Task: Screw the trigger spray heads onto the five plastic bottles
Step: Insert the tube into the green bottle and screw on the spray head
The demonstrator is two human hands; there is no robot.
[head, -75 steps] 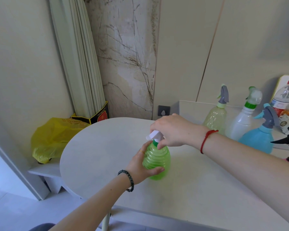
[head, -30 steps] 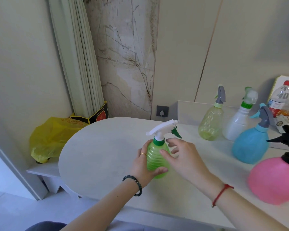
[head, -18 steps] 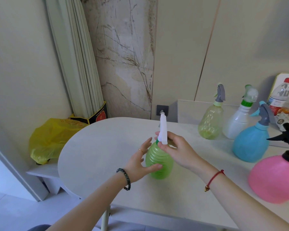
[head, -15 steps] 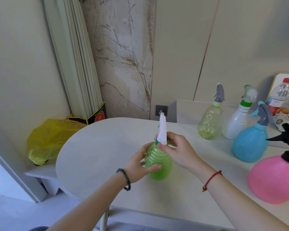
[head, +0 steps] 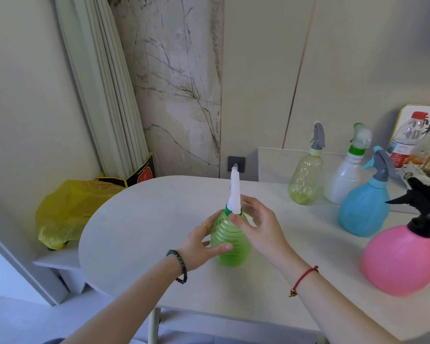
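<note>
A ribbed green bottle [head: 230, 240] stands upright on the pale round table [head: 144, 229]. Its white trigger spray head [head: 235, 192] sits on the neck, pointing away from me. My left hand [head: 201, 244] wraps the bottle's left side. My right hand [head: 258, 227] pinches the green collar at the neck with thumb and fingers. Four more bottles with heads on stand at the right: a pale yellow-green one [head: 305, 177], a white one [head: 345, 177], a blue one [head: 365, 207] and a pink one with a black head [head: 400, 259].
A yellow plastic bag [head: 67, 212] lies on a low shelf left of the table. Folded panels [head: 109, 95] lean in the corner behind it. A water bottle [head: 407, 140] and clutter sit at the far right by the wall.
My right hand came down from the spray head to the collar and turned it; the head swung from pointing right to pointing away. My left hand kept its hold on the bottle.
</note>
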